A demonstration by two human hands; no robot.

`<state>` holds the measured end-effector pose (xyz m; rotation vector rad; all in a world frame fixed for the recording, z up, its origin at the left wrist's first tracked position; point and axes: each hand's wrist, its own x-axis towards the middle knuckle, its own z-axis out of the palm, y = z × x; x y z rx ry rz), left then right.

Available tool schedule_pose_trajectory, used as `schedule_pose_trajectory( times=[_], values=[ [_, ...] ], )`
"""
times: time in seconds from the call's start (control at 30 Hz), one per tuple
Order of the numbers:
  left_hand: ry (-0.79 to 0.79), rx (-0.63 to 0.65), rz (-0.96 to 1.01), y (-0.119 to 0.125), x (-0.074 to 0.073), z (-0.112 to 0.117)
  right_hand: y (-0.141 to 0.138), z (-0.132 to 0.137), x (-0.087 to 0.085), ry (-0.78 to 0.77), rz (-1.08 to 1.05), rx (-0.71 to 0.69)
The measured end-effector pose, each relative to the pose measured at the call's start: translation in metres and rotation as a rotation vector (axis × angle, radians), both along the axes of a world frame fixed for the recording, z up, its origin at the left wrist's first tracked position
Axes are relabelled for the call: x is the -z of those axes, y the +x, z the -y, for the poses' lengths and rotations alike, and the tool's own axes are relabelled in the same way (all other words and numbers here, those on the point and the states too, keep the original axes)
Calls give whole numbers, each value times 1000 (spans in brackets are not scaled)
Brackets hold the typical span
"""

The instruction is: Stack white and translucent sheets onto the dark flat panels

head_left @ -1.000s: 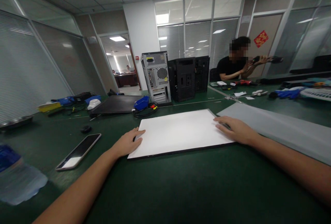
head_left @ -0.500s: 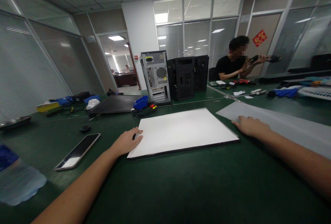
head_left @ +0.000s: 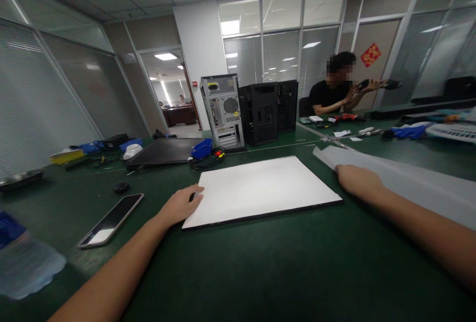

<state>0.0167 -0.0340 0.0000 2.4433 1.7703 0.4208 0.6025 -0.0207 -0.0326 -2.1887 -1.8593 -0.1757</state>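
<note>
A flat white panel (head_left: 264,188) with a thin dark edge lies on the green table in front of me. My left hand (head_left: 182,205) grips its left edge, the thumb resting on the white face and the fingers bent at the side. To the right of the panel is a translucent greyish-white plastic sheet (head_left: 416,183). My right hand (head_left: 359,181) is closed on the sheet's near left edge, its fingertips partly hidden behind the hand. The sheet's left corner curls up off the table.
A phone (head_left: 111,220), a small black round object (head_left: 121,187) and a water bottle (head_left: 28,262) are at my left. Computer cases (head_left: 225,111) and a dark flat panel (head_left: 167,151) stand or lie farther back. A co-worker (head_left: 332,91) sits at the far right, holding a dark object.
My right hand's fingers have closed on the plastic sheet, and its left corner has lifted and curled. The left hand and white panel stay nearly in place.
</note>
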Motion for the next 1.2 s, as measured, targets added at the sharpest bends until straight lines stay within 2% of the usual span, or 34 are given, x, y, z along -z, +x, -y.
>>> schedule_pose_trajectory(
  times=[0.13, 0.23, 0.37, 0.5, 0.57, 0.63, 0.8, 0.93, 1.07, 1.2],
  values=[
    [0, 23, 9, -2, 1, -1, -14, 8, -16, 21, 51, 72],
    [3, 40, 15, -3, 1, -1, -30, 16, -29, 92, 81, -1],
    [2, 33, 16, -4, 1, -1, -59, 29, -39, 135, 104, -245],
    [0, 26, 19, -3, 1, -1, -84, 44, -44, 59, 127, -547],
    [0, 32, 21, -3, 1, -1, -90, 48, -45, 15, 138, -624],
    [-1, 34, 26, -3, 1, -1, -92, 48, -45, 10, 144, -594],
    [7, 32, 22, -4, 2, -1, -73, 30, -37, 73, 146, -234],
    [21, 43, 6, -3, 2, -1, -46, 20, -25, 17, 146, -29],
    [26, 48, 3, -3, 2, -1, -29, 16, -17, -41, 112, 21],
    [16, 38, -3, -2, 1, -1, -30, 13, -19, -48, 59, -63]
  ],
)
